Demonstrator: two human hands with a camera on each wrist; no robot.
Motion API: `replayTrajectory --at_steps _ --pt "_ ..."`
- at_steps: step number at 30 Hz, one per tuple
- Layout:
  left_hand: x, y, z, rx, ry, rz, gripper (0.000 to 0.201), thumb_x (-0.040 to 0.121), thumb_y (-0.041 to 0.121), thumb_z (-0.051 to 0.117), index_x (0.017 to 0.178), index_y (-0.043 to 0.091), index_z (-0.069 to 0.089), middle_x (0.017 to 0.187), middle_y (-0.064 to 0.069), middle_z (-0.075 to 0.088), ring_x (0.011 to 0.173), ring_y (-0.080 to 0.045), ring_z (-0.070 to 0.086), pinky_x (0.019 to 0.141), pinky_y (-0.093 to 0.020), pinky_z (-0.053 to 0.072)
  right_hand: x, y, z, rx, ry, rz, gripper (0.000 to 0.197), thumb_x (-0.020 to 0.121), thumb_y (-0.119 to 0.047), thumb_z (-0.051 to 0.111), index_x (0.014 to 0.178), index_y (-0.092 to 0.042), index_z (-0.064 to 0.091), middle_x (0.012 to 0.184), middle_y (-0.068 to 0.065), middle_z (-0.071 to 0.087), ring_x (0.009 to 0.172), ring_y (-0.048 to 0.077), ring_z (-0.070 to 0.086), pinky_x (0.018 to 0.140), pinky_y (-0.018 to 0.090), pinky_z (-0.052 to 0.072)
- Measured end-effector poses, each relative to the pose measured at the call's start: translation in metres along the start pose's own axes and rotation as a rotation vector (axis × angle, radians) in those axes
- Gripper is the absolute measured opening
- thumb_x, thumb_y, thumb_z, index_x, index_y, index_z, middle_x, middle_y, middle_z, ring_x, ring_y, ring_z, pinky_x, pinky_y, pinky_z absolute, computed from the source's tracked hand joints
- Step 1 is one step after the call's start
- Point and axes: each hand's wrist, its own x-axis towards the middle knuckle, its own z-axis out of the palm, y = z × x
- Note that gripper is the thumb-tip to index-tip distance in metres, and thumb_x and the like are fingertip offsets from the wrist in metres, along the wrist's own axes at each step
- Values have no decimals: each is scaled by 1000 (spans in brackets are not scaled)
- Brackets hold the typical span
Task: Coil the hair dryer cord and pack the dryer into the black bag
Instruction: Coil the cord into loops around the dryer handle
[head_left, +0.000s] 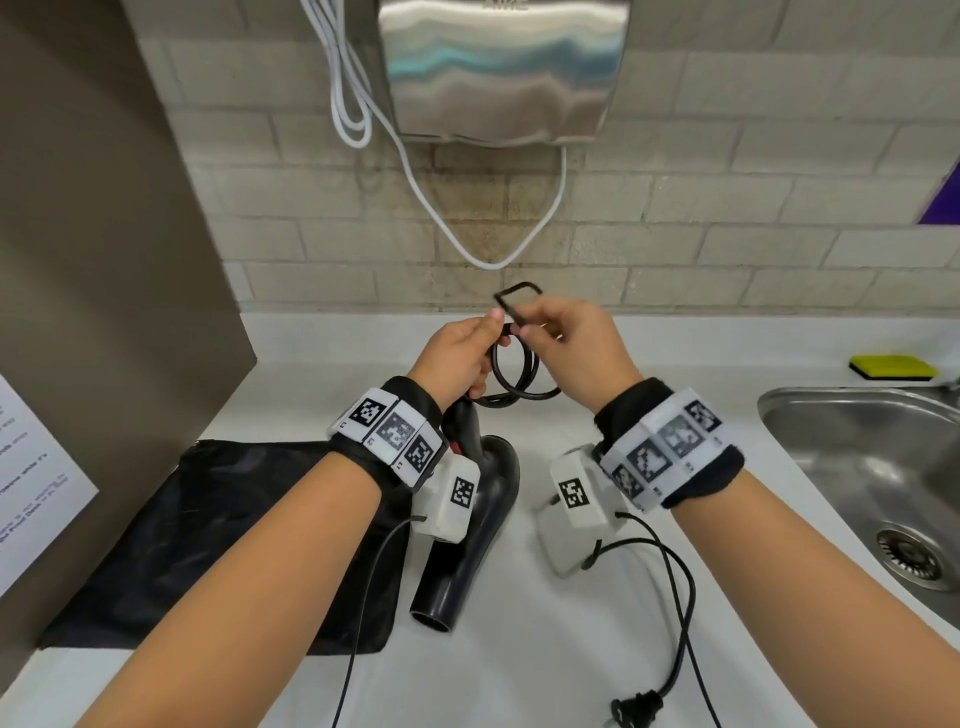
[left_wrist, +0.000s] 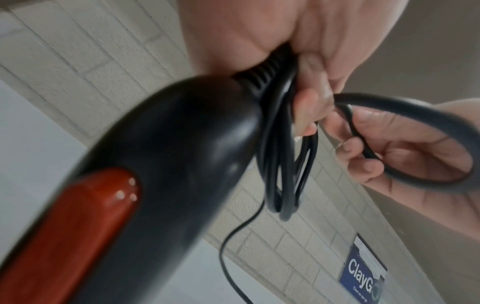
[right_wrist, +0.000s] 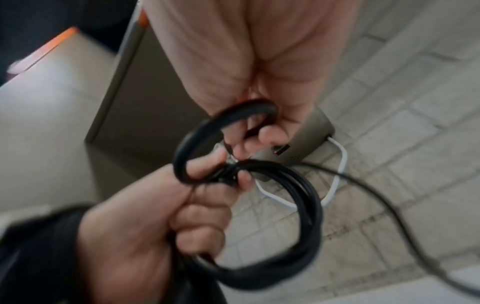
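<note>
- Gripped in the left hand (head_left: 457, 358): gathered loops of the black cord (head_left: 511, 376) together with the end of the hair dryer (head_left: 470, 525) handle, fingers curled tight around both.
- Pinched between thumb and fingers of the right hand (head_left: 571, 345): a fresh loop of the same cord, raised just at 1 o'clock of the left fist, hands nearly touching.
- Seen from the left wrist: ribbed strain relief (left_wrist: 262, 72) wedged in the palm, several turns of cord hanging below the fingers (left_wrist: 307, 111), red switch panel (left_wrist: 85, 222) on the dryer's body.
- Seen from the right wrist: one loop arching over the right fingers (right_wrist: 272, 133), the larger coil drooping from the left fist.
- Dryer hanging nozzle-down from the left hand, barrel reaching toward 6 o'clock over the white counter (head_left: 519, 675); whether the nozzle touches the surface cannot be told.
- Black bag (head_left: 208, 545) lying flat on the counter at 8 o'clock of the hands, its right edge beneath the dryer's barrel.
- Remaining cord trailing down to the plug (head_left: 636, 706), resting on the counter at 5 o'clock.
- Steel sink (head_left: 857, 467) at 3 o'clock, yellow sponge (head_left: 891, 366) on the ledge behind it.
- Wall-mounted hand dryer (head_left: 501, 67) at 12 o'clock, white cable (head_left: 488, 260) looping beneath it against the tiles.
</note>
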Motion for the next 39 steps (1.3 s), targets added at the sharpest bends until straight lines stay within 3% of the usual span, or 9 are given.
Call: replayTrajectory --at_steps 4,12,17,19,23,27,34,37,39 --pt "-1 0 -1 23 -3 28 39 97 40 41 86 7 58 36 13 29 33 -5 26 38 -17 28 -14 4 9 -91 65 -34 18 84 -1 58 98 -5 69 84 0 61 69 1 52 65 5 39" --pt "-3 0 -7 91 20 45 35 98 30 42 69 12 50 36 8 37 29 -8 30 36 -18 26 -16 48 9 -30 208 35 23 91 -6 49 110 -10 61 97 2 60 70 -4 48 63 4 38" --pt "-5 1 -4 80 -40 62 36 98 26 43 66 13 50 36 8 38 29 -8 29 36 -18 26 -13 83 7 -141 91 269 55 91 -3 46 142 -14 27 141 9 42 123 26 46 104 33 37" --pt "-6 1 -1 84 -66 67 35 98 25 43 66 12 51 36 8 37 30 -8 28 35 -17 27 -4 82 6 -108 83 266 59 92 -5 45 144 -15 21 146 8 36 127 27 43 107 40 36" --pt "-7 1 3 95 -98 80 34 98 24 43 68 12 51 35 8 37 29 -7 28 35 -17 27 12 78 2 23 92 330 22 94 -6 41 112 -10 53 106 11 57 73 14 58 65 20 46" --pt "-3 -2 0 79 -64 76 34 99 23 42 67 14 50 36 8 39 29 -6 30 36 -16 27 20 61 -5 244 185 254 29 94 -1 39 73 -19 48 73 3 57 49 3 50 54 16 44" --pt "3 -4 1 91 34 59 27 98 22 44 72 15 48 53 0 41 29 -7 33 38 -20 29 16 13 -9 457 62 9 27 93 6 38 79 -15 49 74 4 57 50 1 53 53 14 45" --pt "1 -4 3 81 26 80 7 97 22 45 100 17 49 55 0 43 32 -6 34 38 -20 30 12 8 -7 475 37 -4 26 93 7 38 80 -13 49 74 5 58 50 1 53 52 14 45" --pt "1 -4 2 89 11 103 21 97 21 45 117 23 45 54 0 42 32 -6 34 36 -19 31 9 7 -6 501 16 -23 26 93 7 38 80 -12 50 74 6 58 51 2 54 53 14 46"
